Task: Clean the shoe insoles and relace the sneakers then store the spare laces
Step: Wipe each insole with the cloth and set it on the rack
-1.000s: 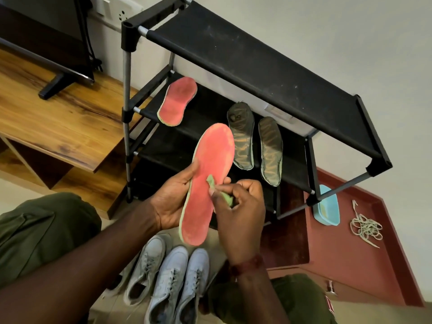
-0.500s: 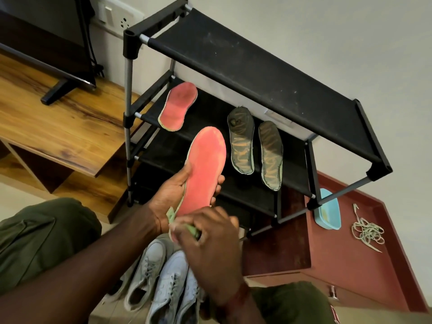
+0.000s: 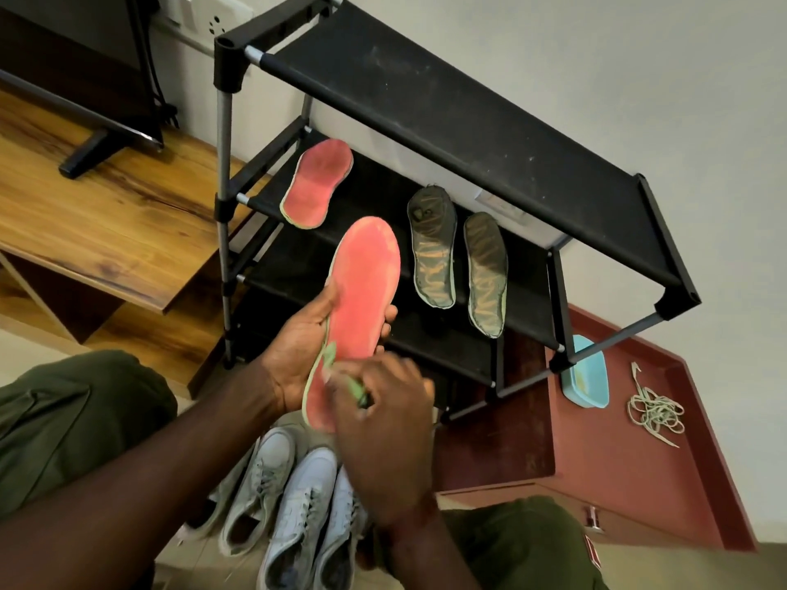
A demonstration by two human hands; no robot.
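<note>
My left hand (image 3: 298, 347) holds a red insole (image 3: 366, 287) upright from behind, in front of the black shoe rack (image 3: 468, 104). My right hand (image 3: 383, 427) pinches a small green cloth (image 3: 355, 387) against the insole's heel end. A second red insole (image 3: 317, 183) and two dark patterned insoles (image 3: 432, 249) (image 3: 485, 274) lie on the rack's middle shelf. Several white sneakers (image 3: 294, 513) stand on the floor below my hands. A bundle of pale laces (image 3: 653, 413) lies on the red cabinet top (image 3: 617, 462).
A light blue container (image 3: 590, 376) sits on the red cabinet beside the rack's leg. A wooden TV stand (image 3: 98, 223) with a screen's foot is to the left. My knees in green trousers flank the sneakers.
My right hand with the cloth slid down the insole from its middle to the heel end. The left hand has kept the insole nearly still.
</note>
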